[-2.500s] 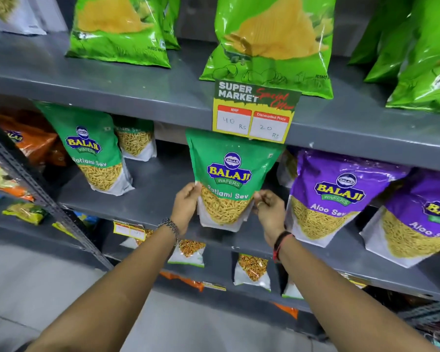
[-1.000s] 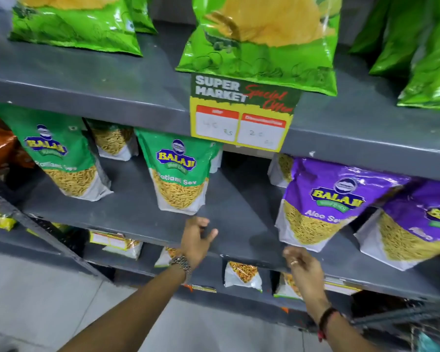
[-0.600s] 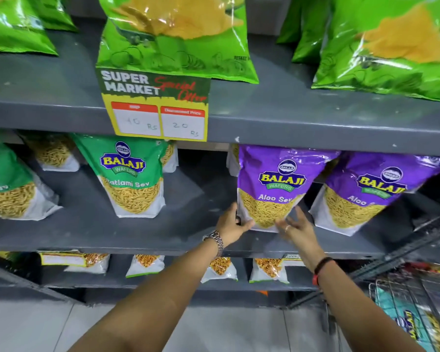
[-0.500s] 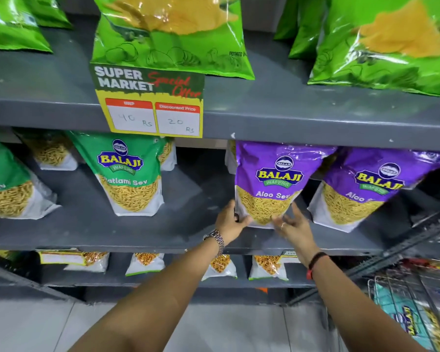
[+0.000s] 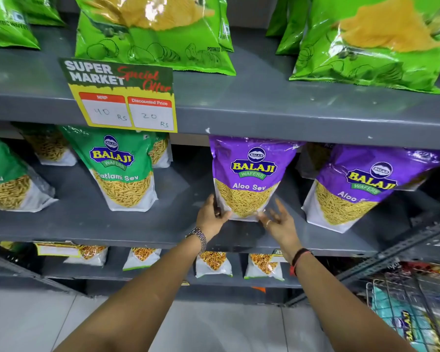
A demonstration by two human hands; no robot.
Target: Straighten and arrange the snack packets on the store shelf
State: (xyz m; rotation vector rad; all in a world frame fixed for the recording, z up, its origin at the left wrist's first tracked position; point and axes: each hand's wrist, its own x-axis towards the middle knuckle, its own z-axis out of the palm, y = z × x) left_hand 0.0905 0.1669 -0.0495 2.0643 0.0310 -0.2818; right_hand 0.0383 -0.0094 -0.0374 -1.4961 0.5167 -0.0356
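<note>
Head view: left hand [image 5: 211, 217] pinches the lower left corner of the upright purple Aloo Sev foil pouch [image 5: 252, 174]. Right hand [image 5: 277, 221], fingers spread, touches its lower right corner. Pouch rises straight above both hands on the grey metal shelf [image 5: 112, 219].

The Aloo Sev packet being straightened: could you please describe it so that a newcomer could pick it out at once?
Find the yellow price sign on the upper shelf edge; the middle shelf runs below it. Right of the green Ratlami Sev packet stand two purple ones. It is the left purple Aloo Sev packet, upright, with the left hand at its base; its neighbour leans.
</note>
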